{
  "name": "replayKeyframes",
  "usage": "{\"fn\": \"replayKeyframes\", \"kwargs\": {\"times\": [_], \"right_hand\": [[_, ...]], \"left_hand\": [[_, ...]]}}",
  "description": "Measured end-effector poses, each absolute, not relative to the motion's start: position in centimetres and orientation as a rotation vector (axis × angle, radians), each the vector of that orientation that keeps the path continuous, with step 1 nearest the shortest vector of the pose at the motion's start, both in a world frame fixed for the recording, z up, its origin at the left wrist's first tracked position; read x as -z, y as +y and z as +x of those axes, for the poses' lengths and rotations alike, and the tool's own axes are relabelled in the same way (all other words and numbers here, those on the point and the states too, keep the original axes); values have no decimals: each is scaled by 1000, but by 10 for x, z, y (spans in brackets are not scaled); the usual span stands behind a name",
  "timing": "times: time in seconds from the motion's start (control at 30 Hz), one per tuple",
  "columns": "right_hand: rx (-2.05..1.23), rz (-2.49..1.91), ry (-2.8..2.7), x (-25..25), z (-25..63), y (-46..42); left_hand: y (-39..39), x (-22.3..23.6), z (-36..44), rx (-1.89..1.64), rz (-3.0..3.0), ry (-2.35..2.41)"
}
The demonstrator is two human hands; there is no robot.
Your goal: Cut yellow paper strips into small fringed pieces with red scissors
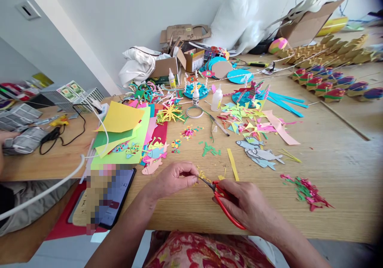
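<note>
My right hand (247, 204) is closed around the red handles of a pair of scissors (229, 210). The blades point left and reach the fingertips of my left hand (179, 178), whose thumb and forefinger are pinched together. What the pinch holds is too small to make out. Small yellow paper snippets (204, 175) lie on the table just beyond the blades. A yellow paper strip (232, 164) rests behind my right hand. Further off are small green paper pieces (209, 149) and a pile of grey paper fish (260, 154).
Left of my hands are a phone (118, 200), coloured paper sheets (119, 116) and colourful paper fish (154, 160). Glue bottles (216, 99), a tape roll (194, 112) and blue discs (240, 75) stand farther back. Red and green scraps (311, 192) lie right. Another person sits at far left.
</note>
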State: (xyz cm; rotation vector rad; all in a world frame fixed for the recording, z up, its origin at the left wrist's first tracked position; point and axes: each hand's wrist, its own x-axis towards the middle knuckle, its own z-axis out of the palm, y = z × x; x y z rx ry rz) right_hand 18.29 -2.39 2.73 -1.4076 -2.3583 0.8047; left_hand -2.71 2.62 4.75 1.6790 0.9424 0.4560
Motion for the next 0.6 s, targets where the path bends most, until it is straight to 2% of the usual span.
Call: {"fn": "replayKeyframes", "kwargs": {"times": [0.6], "right_hand": [[-737, -1461, -2449, -21, 183, -19]], "left_hand": [[36, -50, -42, -351, 1894, 1098]]}}
